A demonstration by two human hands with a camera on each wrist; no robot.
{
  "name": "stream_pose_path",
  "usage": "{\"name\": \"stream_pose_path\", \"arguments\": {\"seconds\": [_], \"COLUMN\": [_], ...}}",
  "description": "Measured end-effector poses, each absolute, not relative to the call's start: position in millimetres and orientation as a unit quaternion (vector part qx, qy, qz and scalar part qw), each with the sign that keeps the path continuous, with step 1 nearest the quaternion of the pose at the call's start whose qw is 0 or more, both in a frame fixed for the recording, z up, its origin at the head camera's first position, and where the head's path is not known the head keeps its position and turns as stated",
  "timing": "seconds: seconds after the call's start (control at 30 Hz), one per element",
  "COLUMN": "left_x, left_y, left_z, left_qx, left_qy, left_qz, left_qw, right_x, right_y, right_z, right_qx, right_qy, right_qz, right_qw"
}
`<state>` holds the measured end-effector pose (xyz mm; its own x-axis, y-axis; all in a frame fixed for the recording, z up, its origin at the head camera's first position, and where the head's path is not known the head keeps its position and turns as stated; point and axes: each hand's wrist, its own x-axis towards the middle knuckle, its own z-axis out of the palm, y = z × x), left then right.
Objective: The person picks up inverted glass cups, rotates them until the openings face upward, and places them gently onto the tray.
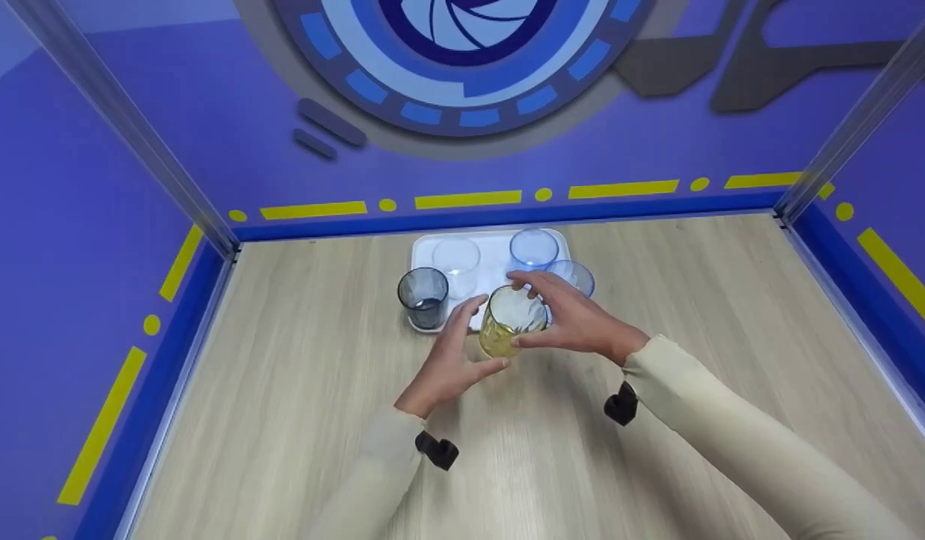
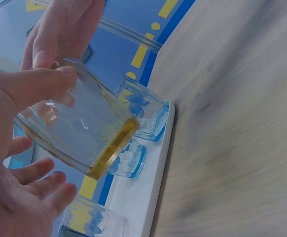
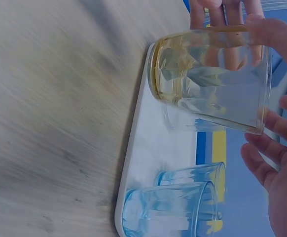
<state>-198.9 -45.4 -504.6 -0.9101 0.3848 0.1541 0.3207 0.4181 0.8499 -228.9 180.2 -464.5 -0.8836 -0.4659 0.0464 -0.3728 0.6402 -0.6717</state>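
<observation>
A yellow-tinted glass tumbler (image 1: 498, 339) is up off the table at the front edge of the white tray, its mouth facing up. My right hand (image 1: 581, 319) holds it near the rim, thumb on the near side and fingers on the far side. On the other side of the tumbler, my left hand (image 1: 447, 367) is spread, fingers and thumb apart. In the left wrist view the left thumb (image 2: 45, 86) overlaps the tumbler; whether it touches cannot be told. The left fingers (image 2: 45, 185) there are spread clear of the wall.
On the white tray (image 1: 496, 255) stand a dark grey glass (image 1: 423, 296) at front left, a clear glass (image 1: 456, 256) behind it, and two blue glasses, one at the back (image 1: 533, 249), another at right (image 1: 580, 277). Purple panels (image 1: 207, 150) wall the wooden table (image 1: 282, 420).
</observation>
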Motion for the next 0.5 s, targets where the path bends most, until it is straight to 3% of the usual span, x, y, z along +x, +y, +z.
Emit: {"name": "stream_pose_path", "arguments": {"seconds": [0.5], "left_x": [-200], "left_y": [-30], "left_z": [-504], "left_qx": [0.209], "left_qy": [0.862], "left_qz": [0.461], "left_qw": [-0.009], "right_x": [-225], "right_y": [176], "right_z": [-473], "right_qx": [-0.235], "right_qy": [0.910], "right_qz": [-0.340], "right_qw": [0.022]}}
